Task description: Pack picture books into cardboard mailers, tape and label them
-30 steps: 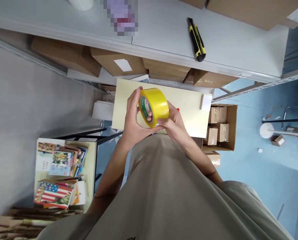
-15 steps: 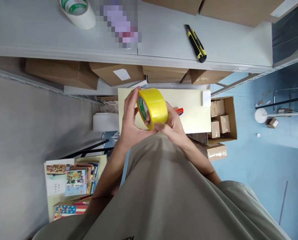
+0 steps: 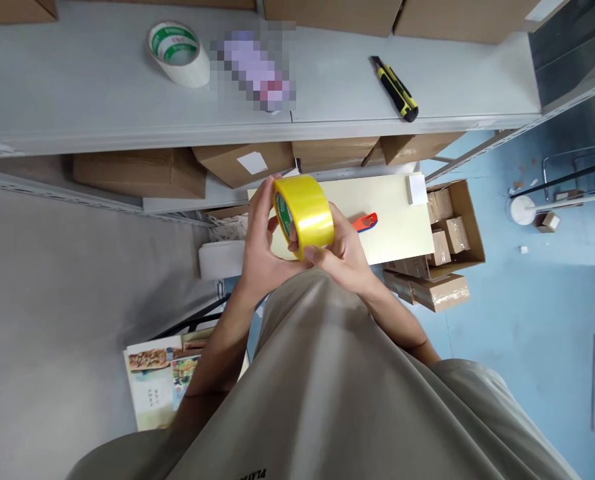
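Observation:
Both hands hold a roll of yellow packing tape [image 3: 311, 212] in front of my body, its green-printed core facing left. My left hand [image 3: 260, 247] grips the roll's left side, fingers at its upper rim and thumb below. Around the right and lower side closes my right hand [image 3: 344, 253], with a fingertip showing inside the core. Under the hands lies a pale yellow board [image 3: 402, 233]. A red and blue object [image 3: 366, 222] rests on it, partly hidden behind my right hand; I cannot make out its kind.
On the grey shelf [image 3: 327, 87] ahead lie a white tape roll [image 3: 190, 65], a blurred purple item [image 3: 254, 67] and a black-yellow utility knife [image 3: 396, 90]. Cardboard boxes [image 3: 142, 173] fill the level below. An open carton [image 3: 470, 230] of small boxes stands right; books [image 3: 152, 387] lie lower left.
The view has turned and shifted slightly, so the shelf items appear lower and the red and blue object shows more. Both hands keep the same grip on the yellow tape.

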Motion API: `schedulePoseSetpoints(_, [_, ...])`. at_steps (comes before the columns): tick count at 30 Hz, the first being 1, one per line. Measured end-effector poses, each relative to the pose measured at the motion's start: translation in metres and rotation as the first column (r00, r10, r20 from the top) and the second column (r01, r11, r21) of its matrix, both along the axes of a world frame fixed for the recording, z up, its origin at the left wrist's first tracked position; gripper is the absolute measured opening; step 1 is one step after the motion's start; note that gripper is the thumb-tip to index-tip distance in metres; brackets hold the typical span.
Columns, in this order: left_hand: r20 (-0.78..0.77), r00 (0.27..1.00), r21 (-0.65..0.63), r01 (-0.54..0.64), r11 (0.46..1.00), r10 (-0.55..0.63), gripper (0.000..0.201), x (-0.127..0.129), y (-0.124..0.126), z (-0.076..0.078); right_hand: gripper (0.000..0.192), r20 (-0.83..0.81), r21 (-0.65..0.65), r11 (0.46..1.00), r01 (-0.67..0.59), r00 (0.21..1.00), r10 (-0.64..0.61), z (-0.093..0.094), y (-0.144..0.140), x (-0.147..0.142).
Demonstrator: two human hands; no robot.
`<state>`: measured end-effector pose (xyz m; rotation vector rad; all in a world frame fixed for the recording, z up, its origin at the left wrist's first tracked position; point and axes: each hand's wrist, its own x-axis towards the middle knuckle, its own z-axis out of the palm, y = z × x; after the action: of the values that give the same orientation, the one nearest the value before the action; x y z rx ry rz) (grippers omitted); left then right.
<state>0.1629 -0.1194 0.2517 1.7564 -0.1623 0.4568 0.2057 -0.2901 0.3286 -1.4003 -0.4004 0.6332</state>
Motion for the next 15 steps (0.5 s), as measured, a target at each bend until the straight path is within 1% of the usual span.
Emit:
schedulePoseSetpoints(6, [-0.016,0.999,-0.084,0.051,0.995,-0.052,0.137,-0.001,0.011,0.006,0.073,0.033,0.014,0.999,0.046,0.998,-0.046,0.011,0.009,-0.007])
schedulePoseSetpoints(9, [-0.043,0.997,-0.045,0.069,0.997,-0.071,0.132,-0.001,0.012,0.008,0.071,0.021,0.007,0.996,0.09,0.996,-0.09,0.012,0.011,-0.009])
schedulePoseSetpoints(12, [-0.035,0.998,-0.022,0.051,0.998,-0.052,0.129,-0.001,0.007,0.008,0.068,0.005,-0.005,0.99,0.138,0.99,-0.138,0.01,0.01,-0.011])
schedulePoseSetpoints(15, [0.003,1.0,-0.054,0.005,0.999,-0.005,0.136,0.001,-0.004,0.008,0.067,-0.003,-0.025,0.988,0.153,0.988,-0.153,0.01,0.005,-0.009])
